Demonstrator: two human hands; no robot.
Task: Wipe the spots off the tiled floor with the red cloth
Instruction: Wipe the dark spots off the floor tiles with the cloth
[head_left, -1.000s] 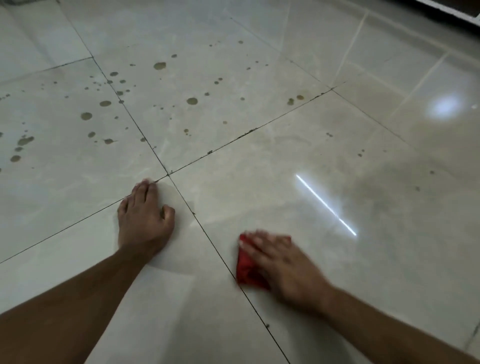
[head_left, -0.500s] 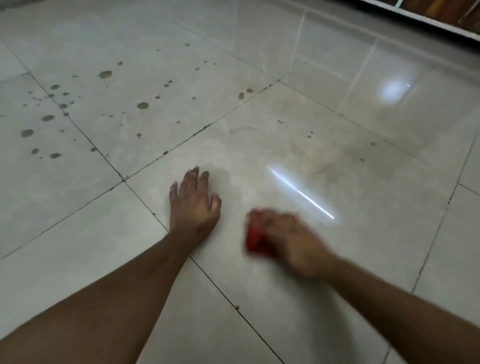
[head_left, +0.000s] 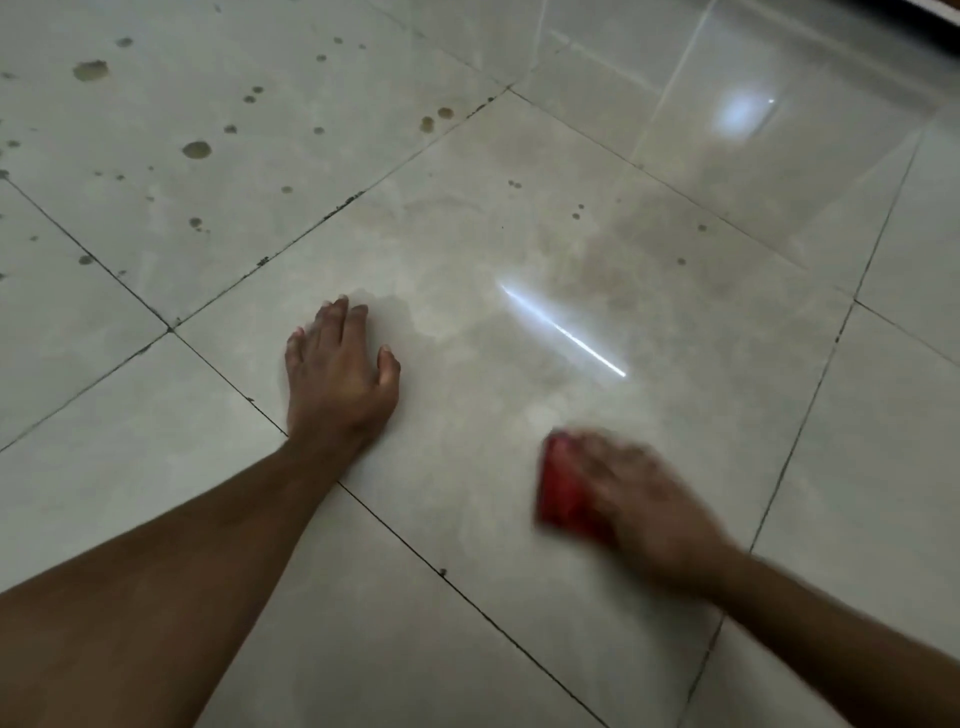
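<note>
The glossy beige tiled floor fills the view. My left hand rests flat on the middle tile, fingers straight and pointing away from me. My right hand, blurred by motion, presses flat on the folded red cloth on the same tile, lower right of the left hand. Only the cloth's left part shows from under the fingers. Several brown spots dot the far-left tile. A few small spots lie at the far side of the middle tile.
Dark grout lines cross the floor between tiles. A bright streak of reflected light lies on the middle tile, and a soft glare patch shows at the back right. A dark edge runs along the top right corner.
My left hand has shifted right, across the grout line onto the middle tile. My right hand has slid the red cloth rightward and nearer me. The view has swung to the right.
</note>
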